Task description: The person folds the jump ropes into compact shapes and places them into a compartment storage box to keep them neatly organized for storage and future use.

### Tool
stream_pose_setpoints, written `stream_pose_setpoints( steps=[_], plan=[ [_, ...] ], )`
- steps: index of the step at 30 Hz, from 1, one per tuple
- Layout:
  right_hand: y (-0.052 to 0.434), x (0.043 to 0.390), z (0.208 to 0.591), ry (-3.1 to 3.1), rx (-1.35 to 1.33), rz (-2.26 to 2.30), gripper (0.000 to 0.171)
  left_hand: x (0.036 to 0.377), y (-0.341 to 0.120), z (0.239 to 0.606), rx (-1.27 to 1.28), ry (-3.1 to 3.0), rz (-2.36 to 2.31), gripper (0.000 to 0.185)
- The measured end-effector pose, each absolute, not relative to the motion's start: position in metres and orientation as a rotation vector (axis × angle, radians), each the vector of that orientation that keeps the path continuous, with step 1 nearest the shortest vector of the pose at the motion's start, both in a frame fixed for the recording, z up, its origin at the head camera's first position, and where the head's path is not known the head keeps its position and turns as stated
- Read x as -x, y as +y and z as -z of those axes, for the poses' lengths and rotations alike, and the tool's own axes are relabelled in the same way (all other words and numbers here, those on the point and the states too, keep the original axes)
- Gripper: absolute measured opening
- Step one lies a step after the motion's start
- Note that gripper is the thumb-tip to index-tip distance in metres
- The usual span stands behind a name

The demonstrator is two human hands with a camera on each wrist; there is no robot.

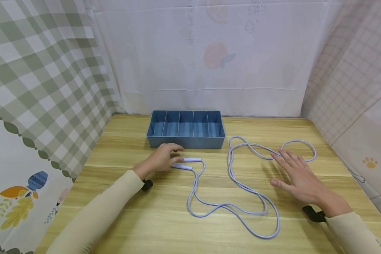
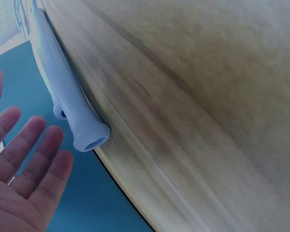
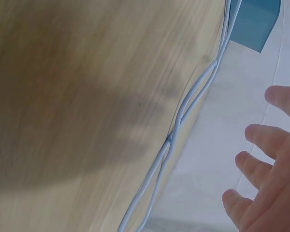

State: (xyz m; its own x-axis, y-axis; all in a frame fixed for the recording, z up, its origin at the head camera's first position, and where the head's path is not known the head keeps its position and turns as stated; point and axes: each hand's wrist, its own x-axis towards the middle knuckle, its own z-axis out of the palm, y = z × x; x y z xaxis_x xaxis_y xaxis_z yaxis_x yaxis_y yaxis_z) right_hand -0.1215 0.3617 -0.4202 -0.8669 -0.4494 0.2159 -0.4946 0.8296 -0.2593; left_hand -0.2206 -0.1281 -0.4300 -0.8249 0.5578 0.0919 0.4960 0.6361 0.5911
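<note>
A lavender jump rope lies loosely looped on the table, its cord [image 1: 231,208] crossing itself in several places. Its two handles [image 1: 192,159] lie side by side near the left hand [image 1: 161,157]. In the left wrist view, the fingers are spread and relaxed beside a handle [image 2: 67,82], with a gap between them. Over the right part of the cord hovers the right hand [image 1: 300,176], fingers extended and holding nothing. The right wrist view shows these fingers [image 3: 253,169] apart from the doubled cord [image 3: 176,121].
A blue-grey box [image 1: 185,142] with several compartments stands at the back of the wood-grain table [image 1: 139,225], just beyond the left hand. Patterned cloths hang at the left [image 1: 50,63], back [image 1: 177,63] and right [image 1: 362,106].
</note>
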Motion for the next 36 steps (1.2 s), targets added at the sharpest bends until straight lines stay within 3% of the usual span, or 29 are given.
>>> stream_pose_setpoints(
  steps=[14,36],
  plan=[
    [0.361,0.121,0.421,-2.859,-0.741,-0.469,0.089,0.230,-0.120,0.433,-0.746,2.675,-0.936,0.035],
    [0.358,0.120,0.419,-2.848,-0.756,-0.463,0.089,0.237,-0.112,0.439,-0.776,2.666,-0.843,0.023]
  ],
)
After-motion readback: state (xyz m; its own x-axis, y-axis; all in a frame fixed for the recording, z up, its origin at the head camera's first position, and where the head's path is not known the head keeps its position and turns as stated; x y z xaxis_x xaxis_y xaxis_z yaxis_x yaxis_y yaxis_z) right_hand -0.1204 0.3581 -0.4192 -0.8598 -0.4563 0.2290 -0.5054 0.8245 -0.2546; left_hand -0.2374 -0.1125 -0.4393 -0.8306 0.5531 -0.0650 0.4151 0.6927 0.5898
